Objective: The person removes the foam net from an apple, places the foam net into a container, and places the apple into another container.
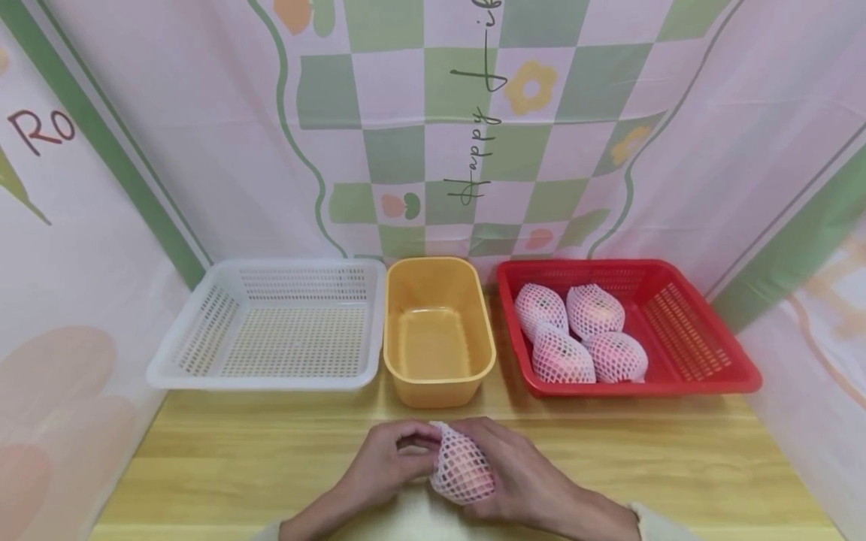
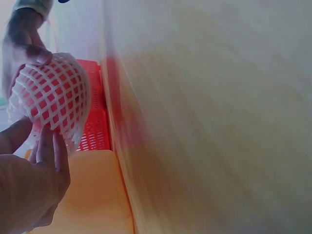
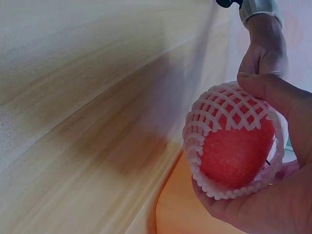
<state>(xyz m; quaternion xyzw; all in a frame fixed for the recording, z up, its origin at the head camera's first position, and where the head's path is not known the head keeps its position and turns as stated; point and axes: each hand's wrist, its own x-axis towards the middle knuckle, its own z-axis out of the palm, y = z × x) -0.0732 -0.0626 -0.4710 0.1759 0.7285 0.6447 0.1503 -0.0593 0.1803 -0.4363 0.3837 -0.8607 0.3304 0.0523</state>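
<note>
A red apple (image 3: 236, 156) in a white foam net sleeve (image 1: 463, 469) is held above the table, in front of the yellow bin. My right hand (image 1: 524, 473) grips the wrapped apple from the right, thumb on one side and fingers beneath it in the right wrist view. At the other side, my left hand (image 1: 382, 462) pinches the gathered end of the net between thumb and fingers. The sleeve's open end shows bare red skin and a short dark stem in the right wrist view. In the left wrist view, mesh covers most of the fruit.
Beyond the hands stand a white perforated basket (image 1: 264, 382) at left, a yellow bin (image 1: 440, 392) in the middle and a red basket (image 1: 683, 387) at right. Several net-wrapped fruits (image 1: 595, 312) lie in the red basket. A patterned curtain (image 1: 460, 150) hangs behind them.
</note>
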